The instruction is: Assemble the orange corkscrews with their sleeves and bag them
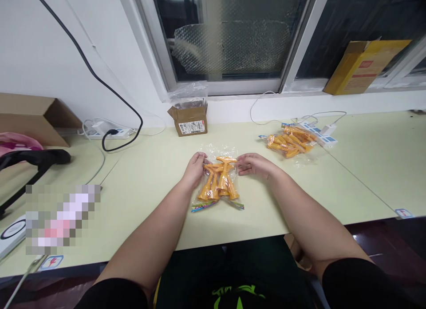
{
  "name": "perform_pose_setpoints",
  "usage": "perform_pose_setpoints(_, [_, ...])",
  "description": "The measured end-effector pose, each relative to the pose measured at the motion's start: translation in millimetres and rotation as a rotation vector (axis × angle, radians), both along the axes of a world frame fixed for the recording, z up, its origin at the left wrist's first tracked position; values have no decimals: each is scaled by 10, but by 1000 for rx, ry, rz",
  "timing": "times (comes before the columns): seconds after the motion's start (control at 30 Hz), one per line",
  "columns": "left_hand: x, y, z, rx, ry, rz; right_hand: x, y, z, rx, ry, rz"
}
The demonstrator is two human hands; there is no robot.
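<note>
A clear plastic bag [234, 178] of orange plastic pieces [223, 178] with flared ends and crosswise tops lies on the table in front of me. Its colourful printed strip [203, 206] faces my body. My left hand [195, 170] is closed on the bag's left edge, fingers partly hidden by the film. At the opposite edge, my right hand [254, 165] has its fingers apart and stretched towards the bag, their tips at the film. A second bag of similar orange pieces [289, 142] rests further back on the right.
Power strips [328, 139] [121, 133] with cables lie along the wall. A small cardboard box [191, 120] stands below the window. On the left are a larger box [26, 113], a black frame-like object [40, 160] and a blurred-out item [66, 215]. A yellow carton [366, 69] leans on the sill.
</note>
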State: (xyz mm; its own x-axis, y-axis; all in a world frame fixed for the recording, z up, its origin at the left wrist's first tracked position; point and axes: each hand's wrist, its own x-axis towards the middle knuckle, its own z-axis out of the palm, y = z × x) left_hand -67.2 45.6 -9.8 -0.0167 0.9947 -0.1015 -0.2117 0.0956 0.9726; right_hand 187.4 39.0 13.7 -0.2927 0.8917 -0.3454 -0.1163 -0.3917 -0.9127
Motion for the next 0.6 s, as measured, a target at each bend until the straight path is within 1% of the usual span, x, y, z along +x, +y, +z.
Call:
perform_pose_setpoints(0.07, [2, -10, 12, 1, 6, 14, -19, -26, -6, -9, 10, 51])
perform_pose_setpoints(0.3, [13, -32, 31, 6, 26, 18, -79, -63, -22, 86, -31, 95])
perform_pose_setpoints(0.37, [11, -27, 26, 1, 31, 19, -86, -60, -8, 87, -42, 57])
perform_pose_setpoints(0.5, [13, -29, 26, 10, 43, 15, -104, -41, 20, 47, -17, -115])
perform_pose_setpoints(0.53, [16, -32, 30, 8, 42, 11, -110, -39, 25, 38, -15, -133])
perform_pose_setpoints(0.6, [23, -39, 39, -5, 32, -3, -122, -46, 28, 26, -42, -109])
